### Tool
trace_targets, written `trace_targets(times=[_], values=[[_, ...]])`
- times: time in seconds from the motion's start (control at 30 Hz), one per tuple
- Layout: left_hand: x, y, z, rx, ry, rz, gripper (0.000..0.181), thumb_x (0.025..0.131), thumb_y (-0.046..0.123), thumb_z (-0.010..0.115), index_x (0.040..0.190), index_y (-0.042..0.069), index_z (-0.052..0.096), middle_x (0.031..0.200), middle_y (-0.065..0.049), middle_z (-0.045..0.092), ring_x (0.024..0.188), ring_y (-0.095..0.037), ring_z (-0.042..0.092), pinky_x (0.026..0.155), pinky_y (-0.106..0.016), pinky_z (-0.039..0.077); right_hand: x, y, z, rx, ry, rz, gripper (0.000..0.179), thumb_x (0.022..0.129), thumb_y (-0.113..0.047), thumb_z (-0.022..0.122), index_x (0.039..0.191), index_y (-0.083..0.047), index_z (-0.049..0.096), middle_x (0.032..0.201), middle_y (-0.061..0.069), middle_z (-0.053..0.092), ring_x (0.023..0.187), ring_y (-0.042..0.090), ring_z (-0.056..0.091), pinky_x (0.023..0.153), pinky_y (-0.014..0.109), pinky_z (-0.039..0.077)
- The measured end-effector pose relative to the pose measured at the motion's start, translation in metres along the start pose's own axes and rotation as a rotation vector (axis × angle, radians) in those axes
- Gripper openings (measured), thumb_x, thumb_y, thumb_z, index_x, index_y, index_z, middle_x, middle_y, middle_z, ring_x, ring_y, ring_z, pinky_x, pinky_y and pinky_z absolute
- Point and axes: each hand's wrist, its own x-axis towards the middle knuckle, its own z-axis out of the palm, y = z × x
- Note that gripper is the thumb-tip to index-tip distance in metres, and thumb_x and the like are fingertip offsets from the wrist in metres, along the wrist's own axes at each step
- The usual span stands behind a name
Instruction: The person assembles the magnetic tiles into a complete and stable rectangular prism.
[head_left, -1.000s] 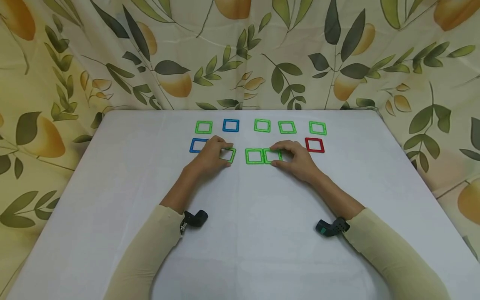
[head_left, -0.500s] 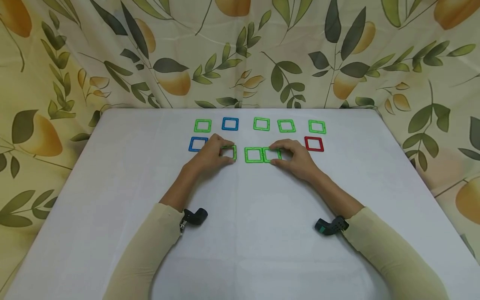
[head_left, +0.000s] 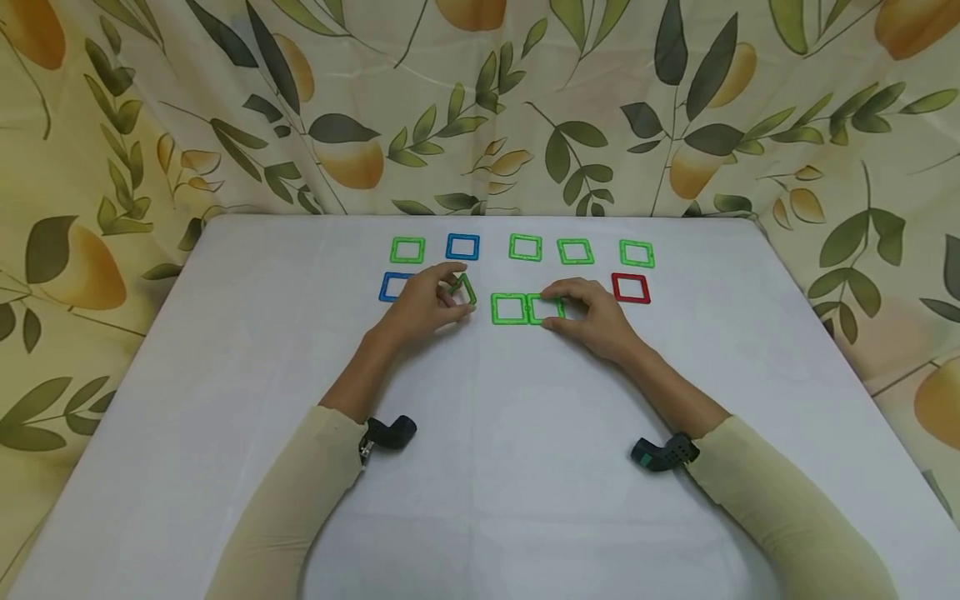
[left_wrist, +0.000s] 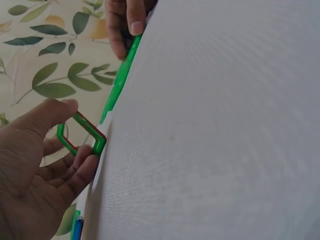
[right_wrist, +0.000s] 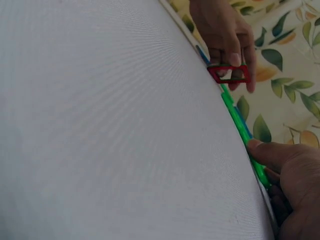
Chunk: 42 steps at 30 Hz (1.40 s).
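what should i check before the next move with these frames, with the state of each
1. Left hand gripping held frame: ok
2. Held frame flat: not ok, tilted
3. Held frame meeting green pair: not ok, a gap shows
4. Green pair edge to edge: ok
5. Right hand holding green pair: ok, at its right end
6. Held frame a single piece: cannot tell, green and red both show

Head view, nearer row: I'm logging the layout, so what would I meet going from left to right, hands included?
Blue square frame, left hand, tilted green frame that it holds, uncovered green square frame, adjoining green square frame, right hand, red square frame.
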Motion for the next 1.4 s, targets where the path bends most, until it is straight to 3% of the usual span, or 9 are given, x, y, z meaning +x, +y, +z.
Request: trace_targets(times=[0.3, 0.67, 0.83, 1.1, 1.4], values=[[0.0, -0.0055, 0.001, -0.03, 0.015, 0.042, 0.057, 0.09, 0.007, 0.083, 0.142, 0.0, 0.06, 0.117, -0.014, 0.062, 0.088, -0.023, 0.067, 0.078, -0.032, 0.057, -0.0006, 0.0023, 0.0004, 0.007, -0.006, -0.015, 0.036, 0.087, -0.009, 0.088, 0.121, -0.008, 0.076, 0.13, 0.007, 0.069, 0.13, 0.027, 0.052, 0.11, 0.044, 0.036], [-0.0038, -0.0086, 0.0018, -0.117, 0.032, -0.003, 0.07, 0.082, -0.005, 0.088, 0.144, -0.001, 0.055, 0.122, -0.017, 0.062, 0.093, -0.025, 0.065, 0.083, -0.032, 0.056, 0.0, 0.0012, 0.0014, 0.006, -0.001, -0.015, 0.037, 0.086, -0.008, 0.088, 0.121, -0.012, 0.077, 0.13, 0.002, 0.069, 0.129, 0.022, 0.052, 0.11, 0.044, 0.036], [-0.0045, -0.0067, 0.0036, -0.109, 0.039, -0.011, 0.066, 0.083, -0.003, 0.088, 0.141, -0.001, 0.057, 0.126, -0.016, 0.064, 0.097, -0.025, 0.066, 0.086, -0.033, 0.055, -0.0008, 0.0028, 0.0016, 0.004, -0.01, -0.038, 0.037, 0.089, -0.004, 0.082, 0.125, -0.01, 0.075, 0.134, 0.006, 0.066, 0.13, 0.026, 0.05, 0.109, 0.047, 0.036], [-0.0029, -0.0086, 0.006, -0.105, 0.048, 0.055, 0.067, 0.084, -0.001, 0.088, 0.144, 0.005, 0.058, 0.124, -0.016, 0.065, 0.096, -0.025, 0.068, 0.089, -0.034, 0.057, -0.0038, 0.0023, 0.0012, -0.057, 0.006, -0.036, 0.047, 0.087, -0.002, 0.075, 0.133, -0.008, 0.07, 0.139, 0.011, 0.059, 0.127, 0.029, 0.042, 0.1, 0.05, 0.038], [-0.003, -0.008, 0.0051, -0.114, 0.041, 0.076, 0.067, 0.087, 0.009, 0.089, 0.147, 0.012, 0.059, 0.125, -0.012, 0.071, 0.093, -0.022, 0.066, 0.086, -0.034, 0.054, -0.0032, 0.0009, 0.0014, -0.094, 0.023, -0.07, 0.048, 0.085, -0.003, 0.076, 0.133, -0.005, 0.069, 0.135, 0.011, 0.064, 0.127, 0.031, 0.043, 0.102, 0.05, 0.033]])
